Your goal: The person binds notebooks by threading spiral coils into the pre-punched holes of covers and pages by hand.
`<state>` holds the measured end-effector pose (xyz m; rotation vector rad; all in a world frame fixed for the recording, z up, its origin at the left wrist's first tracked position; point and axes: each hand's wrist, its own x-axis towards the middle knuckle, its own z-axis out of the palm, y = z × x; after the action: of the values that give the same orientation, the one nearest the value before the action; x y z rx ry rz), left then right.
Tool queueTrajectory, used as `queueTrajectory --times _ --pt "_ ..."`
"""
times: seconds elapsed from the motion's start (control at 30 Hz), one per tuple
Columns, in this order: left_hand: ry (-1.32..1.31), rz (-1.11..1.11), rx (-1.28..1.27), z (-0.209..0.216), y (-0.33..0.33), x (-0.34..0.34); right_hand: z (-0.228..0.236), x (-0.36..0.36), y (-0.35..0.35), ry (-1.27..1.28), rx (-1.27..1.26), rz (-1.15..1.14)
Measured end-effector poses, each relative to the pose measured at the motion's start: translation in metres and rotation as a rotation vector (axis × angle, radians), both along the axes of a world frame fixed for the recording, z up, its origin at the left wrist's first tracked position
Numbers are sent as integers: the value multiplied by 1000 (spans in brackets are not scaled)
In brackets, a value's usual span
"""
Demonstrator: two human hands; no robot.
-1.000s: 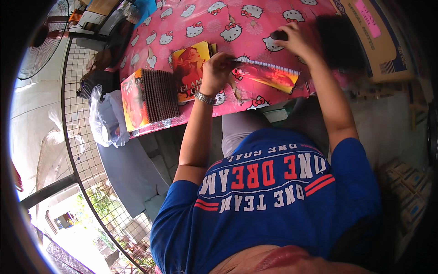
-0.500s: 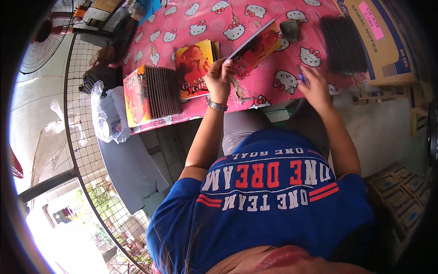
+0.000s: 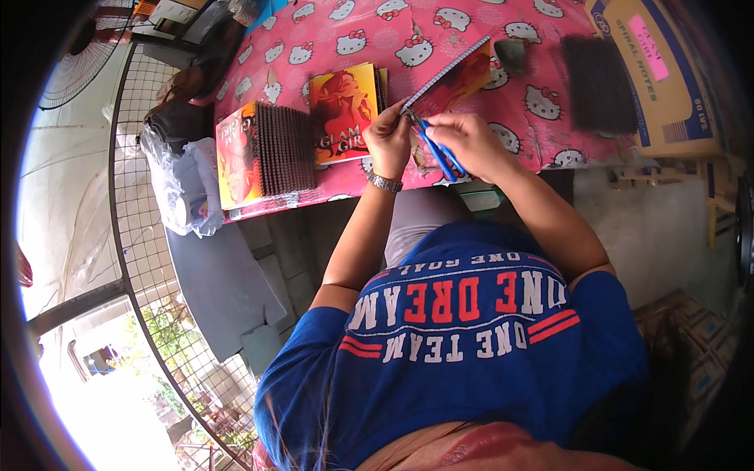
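My left hand (image 3: pixel 387 143) is closed around the lower corner of a spiral notebook (image 3: pixel 471 74) with a red and yellow cover. The notebook is held at a tilt over the pink table, its coil edge facing up and left. In my right hand (image 3: pixel 473 143) is a pair of blue-handled pliers (image 3: pixel 445 162). The pliers' jaws are at the near end of the coil, close beside my left fingertips; whether they grip the wire is too small to tell. Left of my hands lie a pile of matching notebooks (image 3: pixel 344 106) and a coil-bound stack (image 3: pixel 238 161).
A pink patterned cloth (image 3: pixel 416 20) covers the table. Black spiral coils (image 3: pixel 598 88) lie in a bundle at the right, beside a cardboard box (image 3: pixel 656 67). A small dark grey object (image 3: pixel 510 55) sits past the notebook. A plastic bag (image 3: pixel 188 184) hangs by the left edge.
My right hand has moved left from the table's right part to the notebook's near corner, bringing the blue pliers against the coil end. My left hand keeps its hold; the view has shifted slightly.
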<state>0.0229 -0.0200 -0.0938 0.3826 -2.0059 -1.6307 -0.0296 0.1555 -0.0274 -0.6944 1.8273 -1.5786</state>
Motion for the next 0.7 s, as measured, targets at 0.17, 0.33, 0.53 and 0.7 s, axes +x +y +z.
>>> queueTrajectory --times 0.17,0.33,0.53,0.7 --pt "121 4 -84 46 -4 4 -18 0 18 234 -112 43" --pt "282 88 -356 167 -29 5 -54 -26 98 683 392 -241" --pt "-312 26 -1035 122 -93 -62 -82 -59 146 828 746 -306" --pt "-542 -142 -1179 -15 -145 -62 -28 -60 149 1092 412 -488"
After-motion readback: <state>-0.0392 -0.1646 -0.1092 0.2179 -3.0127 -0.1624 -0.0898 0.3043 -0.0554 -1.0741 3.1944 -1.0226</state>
